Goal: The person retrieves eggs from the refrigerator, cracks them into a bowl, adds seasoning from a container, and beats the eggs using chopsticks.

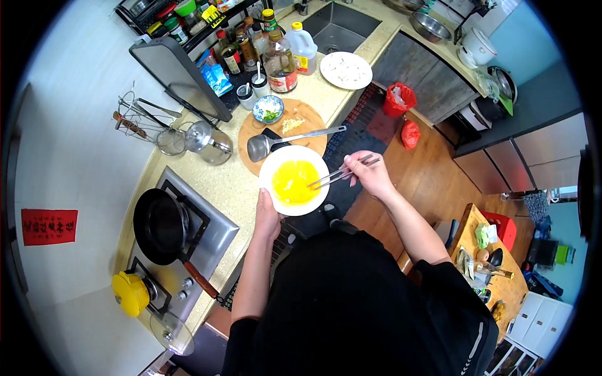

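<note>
My left hand (268,216) grips the near rim of a white bowl (266,168), held up in front of me at the counter edge. Yellow beaten egg (291,178) lies in the bowl. In my right hand (370,175) is a pair of metal chopsticks (343,173), their tips dipped into the egg. Just beyond the bowl, a metal ladle (258,147) rests across a round wooden cutting board (246,135). On that board are chopped pale bits (292,125) and a small blue-patterned bowl (258,111) with white and green pieces.
A black frying pan (160,225) sits on the gas stove (213,229) at left, near a yellow pot (130,294). Bottles (279,66) and a jug (303,50) stand behind the board. A white plate (346,70) with pale food is beside the sink (342,28).
</note>
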